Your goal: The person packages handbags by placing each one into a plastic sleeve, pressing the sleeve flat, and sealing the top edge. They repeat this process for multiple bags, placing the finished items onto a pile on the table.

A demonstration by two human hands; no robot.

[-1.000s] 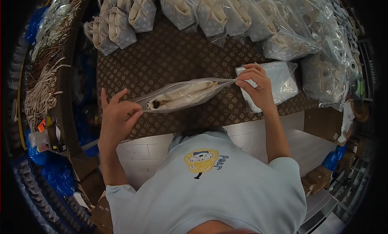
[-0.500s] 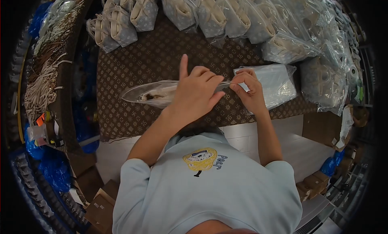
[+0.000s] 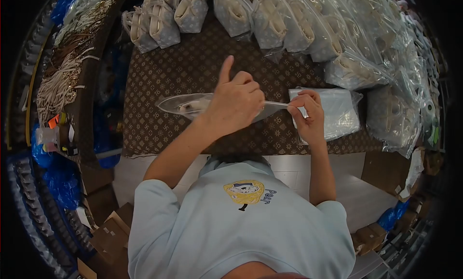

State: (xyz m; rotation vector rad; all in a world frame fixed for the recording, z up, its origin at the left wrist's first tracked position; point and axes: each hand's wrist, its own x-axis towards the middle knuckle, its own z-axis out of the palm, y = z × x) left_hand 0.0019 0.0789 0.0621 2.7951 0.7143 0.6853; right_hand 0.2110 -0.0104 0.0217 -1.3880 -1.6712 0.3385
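A clear plastic zip bag (image 3: 272,114) lies across the patterned brown cloth in front of me, its left end gaping. Part of a cream handbag (image 3: 198,104) shows inside it; the rest is under my left hand. My left hand (image 3: 236,103) is closed on the bag's upper edge, index finger raised, thumb hidden. At the bag's right end, my right hand (image 3: 307,114) pinches the corner of that edge between thumb and fingers, and the edge is stretched straight between both hands. A stack of flat clear plastic bags (image 3: 337,112) lies just right of my right hand.
Several plastic-wrapped grey patterned handbags (image 3: 267,26) line the back and right of the cloth-covered table (image 3: 159,76). Bundled straps (image 3: 62,91) hang over a ledge on the left. Cardboard boxes (image 3: 111,233) and blue plastic bags (image 3: 62,182) are below on the left.
My left hand has curled its fingers in and its thumb is now out of sight. My right hand keeps its pinch, the bag edge now pulled straighter. The whole view has shifted slightly.
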